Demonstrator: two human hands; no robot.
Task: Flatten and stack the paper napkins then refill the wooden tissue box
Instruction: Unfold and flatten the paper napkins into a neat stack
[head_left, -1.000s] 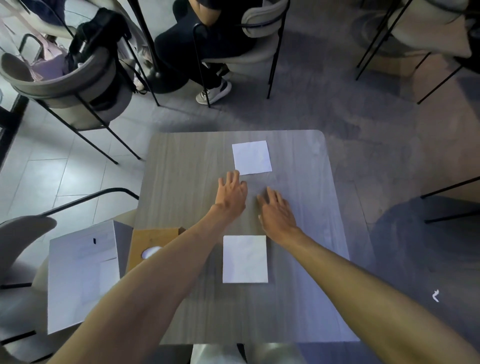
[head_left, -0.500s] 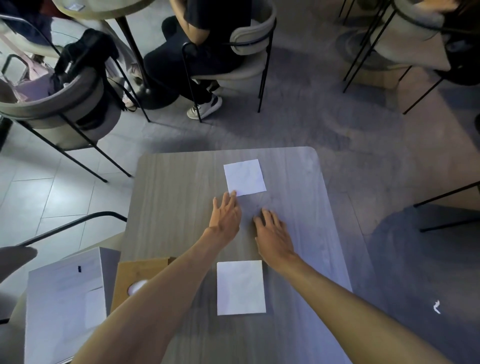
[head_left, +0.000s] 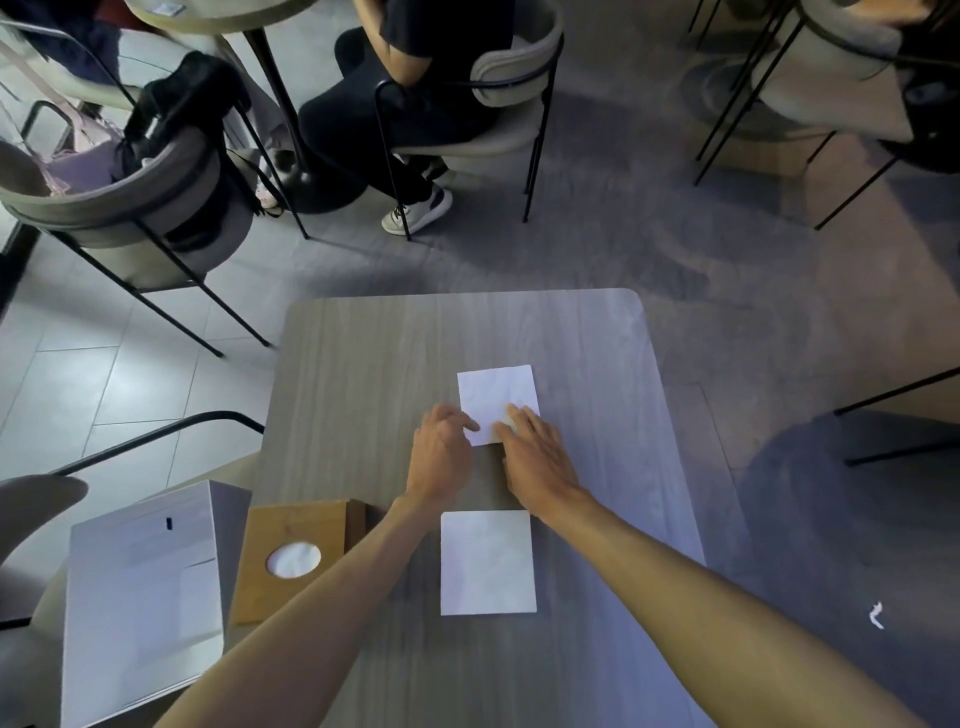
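A white paper napkin (head_left: 493, 395) lies flat near the middle of the grey wooden table (head_left: 363, 374). My left hand (head_left: 441, 452) touches its near left corner with its fingertips. My right hand (head_left: 535, 457) rests its straight fingers on the napkin's near right part. A second flat white napkin (head_left: 487, 564) lies closer to me, between my forearms. The wooden tissue box (head_left: 293, 558), with a round hole showing white tissue, stands at the table's left edge beside my left forearm.
A white cardboard box (head_left: 145, 597) stands left of the wooden box, off the table's edge. Chairs (head_left: 130, 208) ring the table; a seated person (head_left: 395, 104) is beyond the far edge. A chair arm (head_left: 171, 431) is at the left.
Both hands moved forward from the bare table onto the far napkin's near edge. The camera view tilted, so the table sits lower in the frame.
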